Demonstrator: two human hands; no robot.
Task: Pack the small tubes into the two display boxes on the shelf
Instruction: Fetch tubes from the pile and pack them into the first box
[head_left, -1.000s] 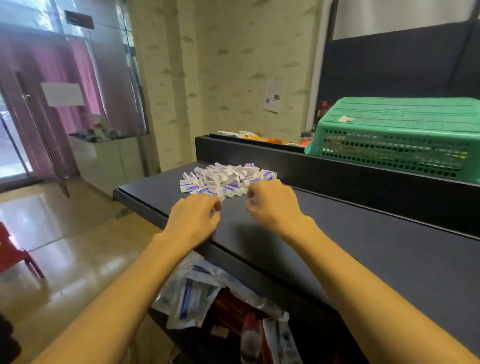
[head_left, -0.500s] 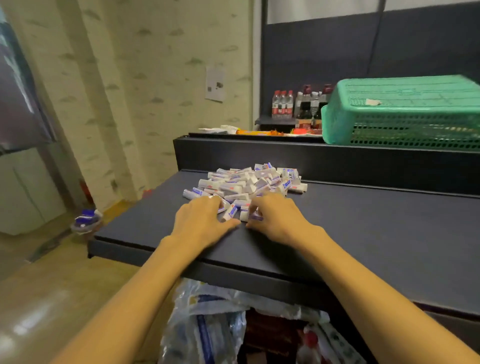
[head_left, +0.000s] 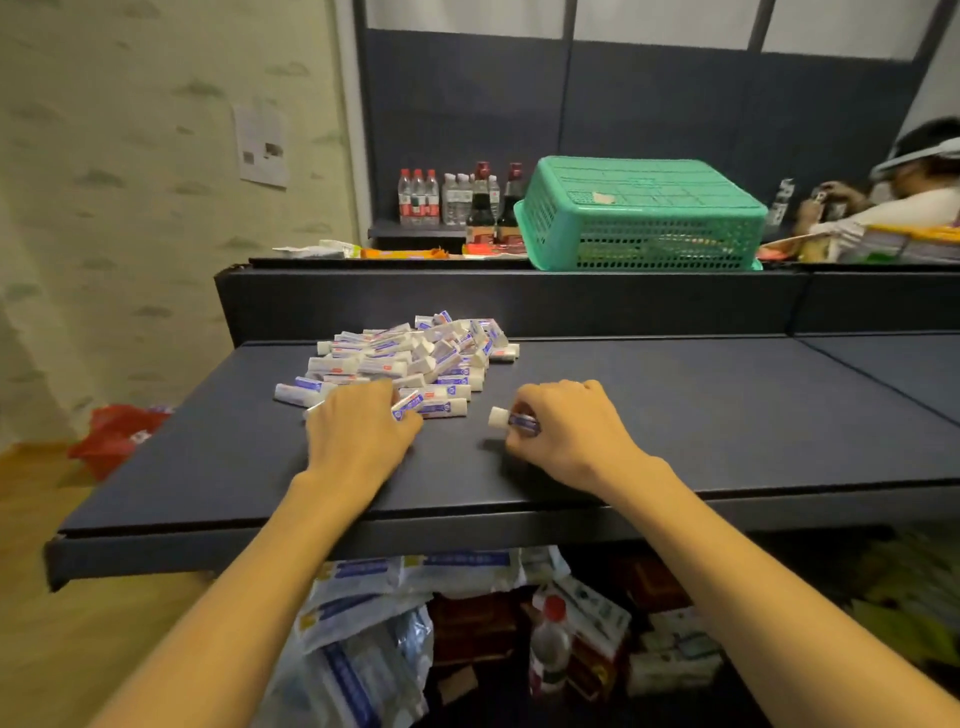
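Observation:
A pile of small white tubes (head_left: 415, 356) with blue and red labels lies on the dark shelf (head_left: 727, 415), left of its middle. My left hand (head_left: 358, 431) rests palm down on the pile's near edge. Its fingers curl over tubes there, and one tube (head_left: 408, 404) pokes out beside its thumb. My right hand (head_left: 566, 431) is just right of the pile and apart from it. It grips a single tube (head_left: 511, 418) whose white cap points left. No display box is in view.
An upturned green basket (head_left: 639, 213) sits on the raised ledge behind the shelf, with bottles (head_left: 447, 200) to its left. A person (head_left: 914, 192) is at the far right. Plastic-wrapped packs (head_left: 363, 623) fill the space under the shelf. A red bag (head_left: 117, 431) lies on the floor.
My right hand has drawn back to the right from the pile with one tube in its grip. My left hand stays at the pile's near edge. The view has swung right.

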